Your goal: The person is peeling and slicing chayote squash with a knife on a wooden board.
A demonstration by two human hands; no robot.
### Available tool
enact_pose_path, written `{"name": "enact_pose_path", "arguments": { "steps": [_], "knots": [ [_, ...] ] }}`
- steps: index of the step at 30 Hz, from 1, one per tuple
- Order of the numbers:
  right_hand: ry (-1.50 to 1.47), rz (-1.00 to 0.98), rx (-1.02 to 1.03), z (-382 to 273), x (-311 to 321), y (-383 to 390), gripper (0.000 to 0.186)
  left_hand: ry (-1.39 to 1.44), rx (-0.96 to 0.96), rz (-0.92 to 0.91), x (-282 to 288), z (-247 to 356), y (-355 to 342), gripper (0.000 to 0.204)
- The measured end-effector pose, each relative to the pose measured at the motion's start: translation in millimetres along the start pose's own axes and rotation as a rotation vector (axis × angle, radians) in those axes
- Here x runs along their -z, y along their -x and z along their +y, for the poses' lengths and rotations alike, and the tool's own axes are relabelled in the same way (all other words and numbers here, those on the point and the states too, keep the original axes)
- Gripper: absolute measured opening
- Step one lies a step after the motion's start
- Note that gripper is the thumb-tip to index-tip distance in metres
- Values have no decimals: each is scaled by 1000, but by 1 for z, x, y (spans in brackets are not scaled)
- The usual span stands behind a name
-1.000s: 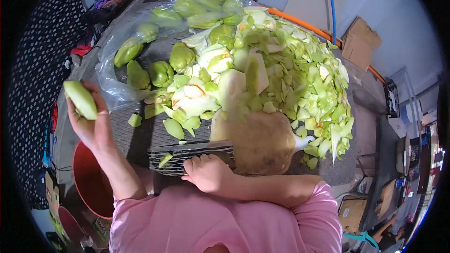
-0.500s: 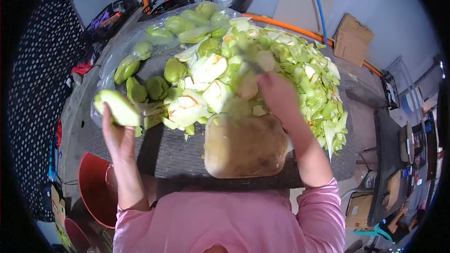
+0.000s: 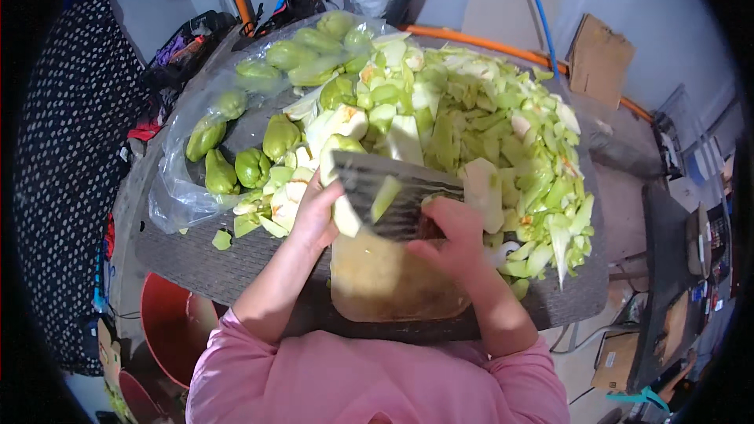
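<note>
My left hand grips a partly pared, pale green chayote above the near middle of the table. In my right hand is the handle of a wide-bladed cleaver, its blade held against the chayote and blurred by motion. A green strip of peel shows on the blade. Below both hands lies a worn cutting board. Just beyond the blade sit pale pared pieces. Whole green chayotes stand to the left, several of them under a clear plastic bag.
A broad heap of green parings covers the right side of the dark table. A red bucket stands below its left edge. Behind are an orange pipe, a blue hose and a cardboard piece.
My left hand has brought the chayote rightward over the board. My right hand, earlier reaching into the heap, now holds the cleaver nearer me against the chayote.
</note>
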State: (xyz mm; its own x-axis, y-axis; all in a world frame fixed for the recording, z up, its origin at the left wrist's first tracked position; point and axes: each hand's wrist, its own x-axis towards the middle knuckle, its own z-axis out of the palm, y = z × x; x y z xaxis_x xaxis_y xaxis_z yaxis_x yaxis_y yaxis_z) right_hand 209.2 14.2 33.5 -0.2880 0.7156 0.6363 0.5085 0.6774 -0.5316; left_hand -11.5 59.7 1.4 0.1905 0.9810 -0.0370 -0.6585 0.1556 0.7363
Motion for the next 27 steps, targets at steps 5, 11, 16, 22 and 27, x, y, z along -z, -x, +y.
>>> {"name": "enact_pose_path", "arguments": {
  "steps": [5,11,16,22,27],
  "knots": [
    [2,-149,230,-14,-18,2,41,36,91,-8,-6,-1,6,43],
    [-9,-168,258,-17,-24,7,43,110,234,-62,-21,7,24,44],
    [2,-151,256,-16,-22,6,41,86,143,-78,-27,0,23,47],
    [113,-33,-242,4,-11,-3,41,-40,108,-56,5,-7,6,64],
    [119,146,-627,45,25,-5,35,-307,-5,-209,1,-16,16,83]
  ]
}}
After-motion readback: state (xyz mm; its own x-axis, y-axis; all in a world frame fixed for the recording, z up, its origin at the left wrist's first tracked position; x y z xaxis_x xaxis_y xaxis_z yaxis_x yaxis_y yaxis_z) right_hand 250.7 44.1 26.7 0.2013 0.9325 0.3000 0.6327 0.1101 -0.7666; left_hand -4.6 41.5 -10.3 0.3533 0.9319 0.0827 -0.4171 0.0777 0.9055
